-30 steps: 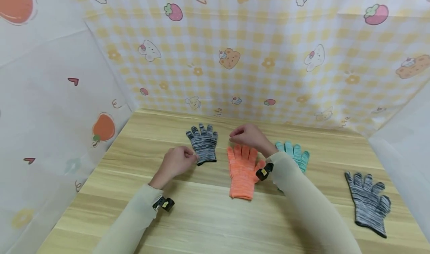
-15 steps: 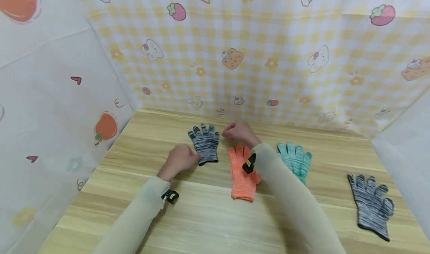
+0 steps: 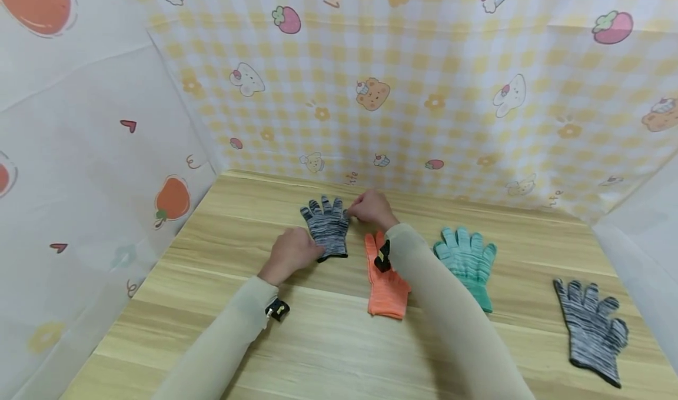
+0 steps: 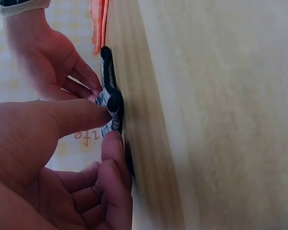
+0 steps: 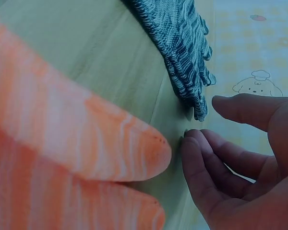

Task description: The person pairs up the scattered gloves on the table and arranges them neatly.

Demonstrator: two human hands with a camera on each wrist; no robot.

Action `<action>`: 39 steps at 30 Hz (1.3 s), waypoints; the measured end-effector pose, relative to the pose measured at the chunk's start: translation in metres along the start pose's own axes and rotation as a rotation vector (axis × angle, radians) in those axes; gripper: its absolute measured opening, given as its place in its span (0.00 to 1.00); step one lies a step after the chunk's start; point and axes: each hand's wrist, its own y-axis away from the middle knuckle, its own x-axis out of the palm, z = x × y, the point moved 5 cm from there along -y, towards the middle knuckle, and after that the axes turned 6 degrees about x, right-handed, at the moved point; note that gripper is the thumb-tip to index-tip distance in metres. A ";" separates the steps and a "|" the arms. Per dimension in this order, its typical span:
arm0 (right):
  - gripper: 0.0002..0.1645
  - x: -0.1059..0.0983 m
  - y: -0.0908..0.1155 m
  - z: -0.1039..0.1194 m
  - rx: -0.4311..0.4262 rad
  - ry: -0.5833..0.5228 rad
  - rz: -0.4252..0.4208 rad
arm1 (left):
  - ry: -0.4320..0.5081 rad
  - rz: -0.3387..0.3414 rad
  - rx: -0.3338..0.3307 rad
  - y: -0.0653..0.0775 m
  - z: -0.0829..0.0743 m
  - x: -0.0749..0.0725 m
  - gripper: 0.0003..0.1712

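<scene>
A grey-and-black knitted glove (image 3: 329,229) lies on the table at centre left, fingers pointing away. My left hand (image 3: 292,252) pinches the left corner of its dark-edged cuff. In the left wrist view the thumb (image 4: 81,117) presses on the cuff with the index finger beneath. My right hand (image 3: 373,207) is at the far right side of the same glove. In the right wrist view, its thumb and fingers are spread around the glove's fingertip (image 5: 200,112), with a gap on either side. An orange glove (image 3: 388,294) lies partly beneath my right forearm.
A mint-green glove (image 3: 467,265) lies right of the orange one. Another grey-and-black glove (image 3: 592,332) lies near the table's right edge. Behind the wooden table (image 3: 328,341) hangs a yellow checked cloth (image 3: 402,135), and a white cloth (image 3: 106,170) stands along the left.
My right hand has moved left from above the orange glove to the grey glove's fingers. The left hand has moved slightly right onto the cuff. The view has shifted a little.
</scene>
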 end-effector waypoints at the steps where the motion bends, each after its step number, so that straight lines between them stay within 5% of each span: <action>1: 0.25 0.001 -0.001 0.001 0.007 0.010 0.002 | -0.013 -0.004 0.006 -0.004 0.006 0.004 0.31; 6: 0.32 0.006 -0.019 -0.001 0.037 0.018 0.020 | -0.035 -0.003 -0.001 -0.003 0.005 0.004 0.32; 12: 0.26 0.030 -0.092 -0.041 0.017 0.021 -0.001 | -0.033 0.004 -0.015 0.015 -0.021 -0.008 0.34; 15: 0.23 0.035 -0.102 -0.046 0.041 0.028 -0.015 | -0.022 -0.001 -0.023 0.020 -0.026 -0.009 0.35; 24: 0.32 0.025 -0.051 -0.008 0.149 -0.051 0.003 | -0.016 -0.022 0.035 0.020 -0.019 -0.006 0.32; 28: 0.32 0.018 -0.022 0.008 0.181 -0.116 0.018 | -0.029 -0.022 0.064 0.009 -0.003 0.004 0.26; 35: 0.24 0.016 -0.010 0.013 0.104 -0.118 0.044 | 0.014 0.012 0.050 0.021 -0.014 -0.006 0.20; 39: 0.31 0.016 -0.006 0.011 0.039 -0.133 0.058 | 0.002 0.004 0.081 0.014 0.002 0.003 0.19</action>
